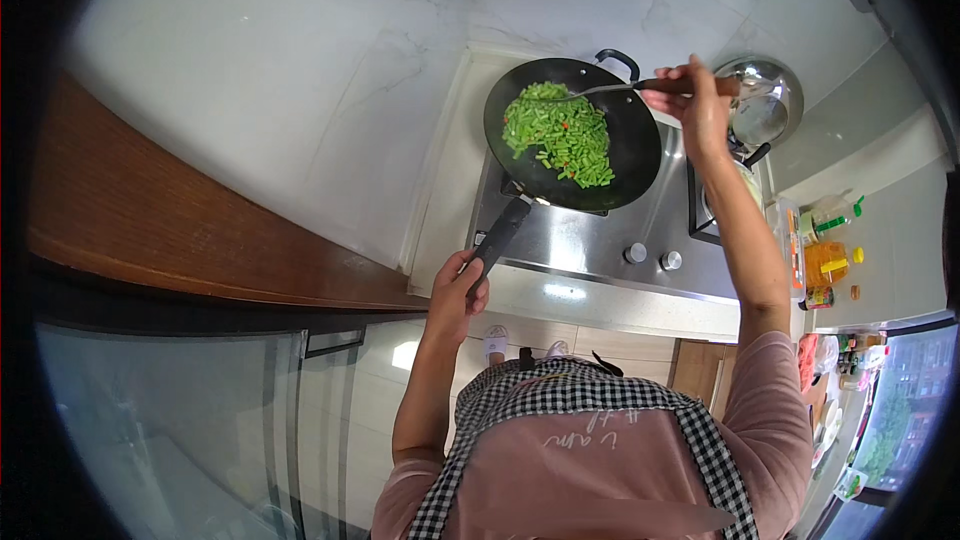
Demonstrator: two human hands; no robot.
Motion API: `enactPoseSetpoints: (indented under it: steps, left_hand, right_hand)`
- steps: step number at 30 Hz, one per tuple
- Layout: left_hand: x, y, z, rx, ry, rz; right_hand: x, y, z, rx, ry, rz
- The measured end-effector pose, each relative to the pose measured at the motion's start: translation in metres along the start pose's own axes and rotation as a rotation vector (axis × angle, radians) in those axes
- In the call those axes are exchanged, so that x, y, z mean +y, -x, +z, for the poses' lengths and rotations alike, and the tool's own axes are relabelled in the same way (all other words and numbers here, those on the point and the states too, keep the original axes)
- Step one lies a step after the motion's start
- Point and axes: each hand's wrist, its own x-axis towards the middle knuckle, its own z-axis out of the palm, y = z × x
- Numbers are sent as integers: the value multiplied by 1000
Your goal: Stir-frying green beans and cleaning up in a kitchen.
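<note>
A black wok (634,154) sits tilted over the left burner of a steel gas hob (585,240). Chopped green beans (566,135) with a few small red pieces lie in it, mostly on its left side. My left hand (459,292) is closed around the wok's long black handle (501,240). Above the wok's right rim, my right hand (697,109) holds a spatula by its brown wooden handle (675,85). The spatula's metal shaft reaches left into the wok, and its head is at the upper part of the beans.
Right of the wok, a shiny metal lid (787,90) leans at the wall. A second pan (750,180) sits on the right burner, partly behind my forearm. Bottles, among them one of yellow oil (825,262), stand further right. A brown wooden panel (225,232) edges the left side.
</note>
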Motion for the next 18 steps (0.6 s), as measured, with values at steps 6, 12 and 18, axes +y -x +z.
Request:
enactPoseSetpoints:
  steps: [6,12,18]
  left_hand:
    - [2,-2,0,-12,-24,11]
    - [0,-3,-3,-18,-21,23]
    - [0,-2,2,5,-13,18]
  right_hand:
    - [1,15,-20,-142,245,64]
    - [-94,13,-29,-154,505,53]
    - [-51,28,-28,-106,467,99]
